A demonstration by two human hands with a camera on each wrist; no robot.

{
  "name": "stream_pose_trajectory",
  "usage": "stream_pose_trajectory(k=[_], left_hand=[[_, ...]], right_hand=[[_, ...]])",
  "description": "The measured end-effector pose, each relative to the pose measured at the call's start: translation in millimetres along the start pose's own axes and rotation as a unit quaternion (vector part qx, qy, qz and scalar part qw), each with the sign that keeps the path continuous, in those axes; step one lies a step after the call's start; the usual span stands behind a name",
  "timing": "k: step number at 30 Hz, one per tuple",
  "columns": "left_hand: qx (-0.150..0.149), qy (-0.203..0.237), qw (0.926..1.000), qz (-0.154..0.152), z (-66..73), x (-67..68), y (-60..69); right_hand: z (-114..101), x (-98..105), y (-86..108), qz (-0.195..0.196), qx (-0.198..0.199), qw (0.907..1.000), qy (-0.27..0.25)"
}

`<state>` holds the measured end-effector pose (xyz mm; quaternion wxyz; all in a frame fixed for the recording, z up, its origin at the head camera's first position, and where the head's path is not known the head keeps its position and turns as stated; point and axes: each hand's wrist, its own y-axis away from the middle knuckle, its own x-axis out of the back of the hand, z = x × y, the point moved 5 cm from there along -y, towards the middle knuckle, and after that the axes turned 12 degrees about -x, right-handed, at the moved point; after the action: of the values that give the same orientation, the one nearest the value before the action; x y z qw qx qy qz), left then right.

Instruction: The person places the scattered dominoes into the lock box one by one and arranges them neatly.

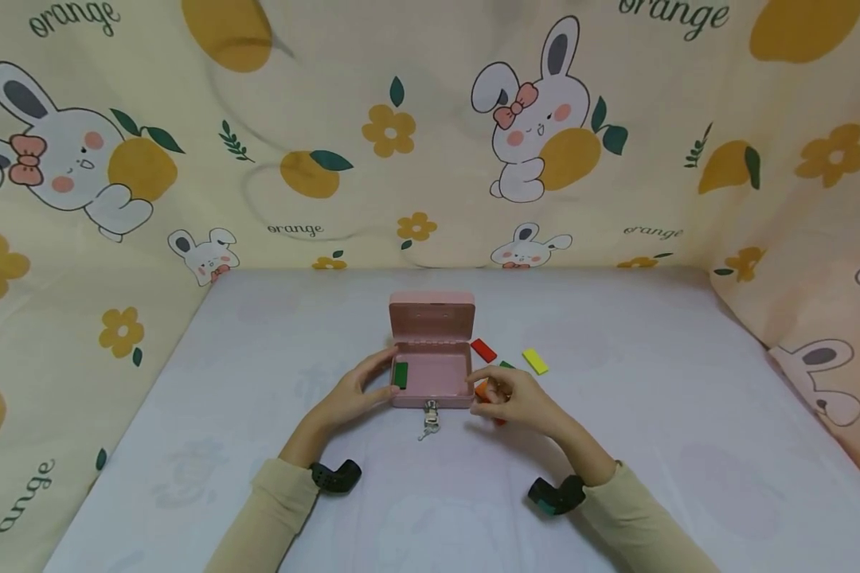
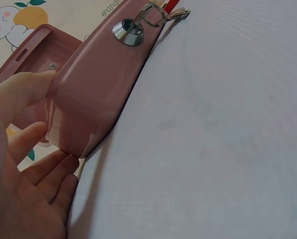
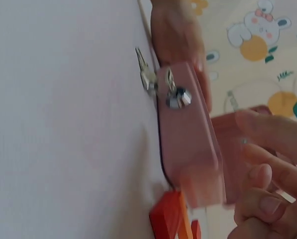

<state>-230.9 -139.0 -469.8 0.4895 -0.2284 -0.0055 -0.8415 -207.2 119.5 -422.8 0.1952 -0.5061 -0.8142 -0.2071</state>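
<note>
A pink metal cash box stands with its lid raised. Inside, against the left wall, lies a green block. My left hand rests along the box's left side, thumb near the front corner; in the left wrist view its fingers touch the wall and rim with little bend. At the right rim, my right hand hovers with fingers partly bent, and the right wrist view shows nothing between the fingertips. An orange block lies beside the box, partly hidden by this hand.
Keys hang from the front lock. Right of the box lie a red block, a yellow block, a mostly covered green block and another red block. A white cloth covers the table; printed fabric surrounds it.
</note>
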Motion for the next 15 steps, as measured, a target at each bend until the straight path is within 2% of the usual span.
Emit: stream_pose_trajectory(k=[7, 12, 15], left_hand=[[0.003, -0.001, 1.0000, -0.001, 2.2, -0.4, 0.6], [0.017, -0.003, 0.9998, 0.002, 1.9, -1.0, 1.3], [0.016, -0.008, 0.9998, 0.001, 1.9, -1.3, 1.4]], right_hand=[[13, 7, 5.0, -0.030, 0.025, 0.9992, 0.001], [21, 9, 6.2, -0.056, 0.025, 0.9980, -0.014], [25, 10, 6.5, -0.063, 0.021, 0.9977, -0.009]])
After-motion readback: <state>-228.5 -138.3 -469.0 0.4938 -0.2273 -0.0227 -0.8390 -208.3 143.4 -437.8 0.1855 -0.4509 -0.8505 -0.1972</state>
